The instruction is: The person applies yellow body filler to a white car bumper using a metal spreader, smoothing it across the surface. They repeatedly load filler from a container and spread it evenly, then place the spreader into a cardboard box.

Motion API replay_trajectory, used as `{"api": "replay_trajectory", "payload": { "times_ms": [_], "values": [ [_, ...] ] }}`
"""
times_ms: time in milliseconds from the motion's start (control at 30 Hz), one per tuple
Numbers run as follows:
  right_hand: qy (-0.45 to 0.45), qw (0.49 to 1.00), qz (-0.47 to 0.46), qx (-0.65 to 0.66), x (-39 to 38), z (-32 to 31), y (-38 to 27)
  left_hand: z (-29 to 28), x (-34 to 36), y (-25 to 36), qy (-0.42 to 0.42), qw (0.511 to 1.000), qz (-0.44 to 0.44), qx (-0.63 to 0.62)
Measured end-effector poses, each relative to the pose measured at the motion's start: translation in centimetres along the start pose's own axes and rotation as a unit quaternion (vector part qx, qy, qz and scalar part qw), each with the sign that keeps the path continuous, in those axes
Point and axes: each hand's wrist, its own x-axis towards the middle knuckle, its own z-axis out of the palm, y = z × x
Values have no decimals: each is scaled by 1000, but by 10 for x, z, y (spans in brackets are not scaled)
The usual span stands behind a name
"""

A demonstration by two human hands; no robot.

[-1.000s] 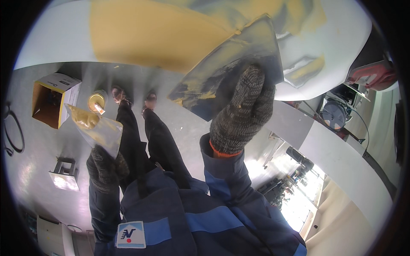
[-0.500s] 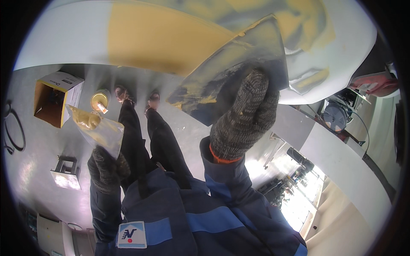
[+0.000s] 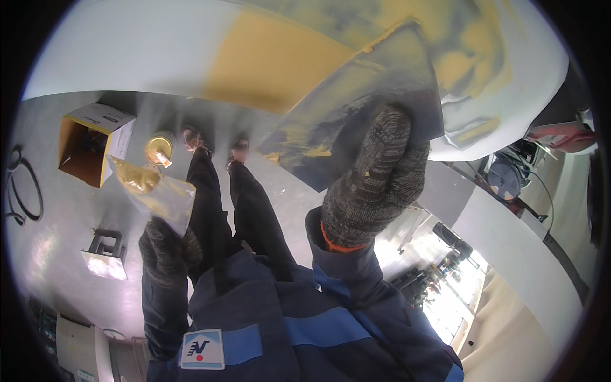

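Observation:
In my right hand [image 3: 377, 181], gloved in grey knit with an orange cuff, is a broad dark putty spreader [image 3: 356, 111] smeared with yellow. My fingers close around its lower part. Its upper part overlaps a curved white panel [image 3: 133, 54]; whether the edge touches, I cannot tell. Yellow filler [image 3: 267, 60] covers a wide patch of the panel, with thinner yellow and grey smears to the right. Lower left, my gloved left hand [image 3: 167, 251] grips a pale, translucent spreader [image 3: 167, 202] that carries a yellow blob of filler [image 3: 140, 179] at its far corner.
Below the panel, an open cardboard box [image 3: 95, 143] and a round tin [image 3: 159, 149] stand on the grey floor [image 3: 70, 210]. A small metal stand [image 3: 106, 254] is further left, near a black hose [image 3: 28, 191]. A round grey wheel-like part [image 3: 503, 179] lies at the right.
The whole view has shifted slightly right. The yellow patch has shifted more, so the right spreader lies nearer the patch's left edge. Both hands keep their grip.

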Motion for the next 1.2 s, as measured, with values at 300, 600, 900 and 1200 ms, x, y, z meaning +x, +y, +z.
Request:
{"api": "replay_trajectory", "payload": {
  "times_ms": [300, 600, 900, 1200],
  "values": [
    [-20, 998, -19, -53, -5, 17, -14, -23, 9, 10, -36, 999, -9, -27],
    [-33, 990, -112, -73, -18, 41, -29, -58, 17, 7, -25, 1000, -2, -4],
    [-102, 979, 20, 178, -50, 57, -51, -100, 23, 5, -34, 994, 84, 58],
    [-437, 867, -199, 131, -72, -12, -80, -108, 23, 48, -198, 776, 466, 376]
  ]
}}
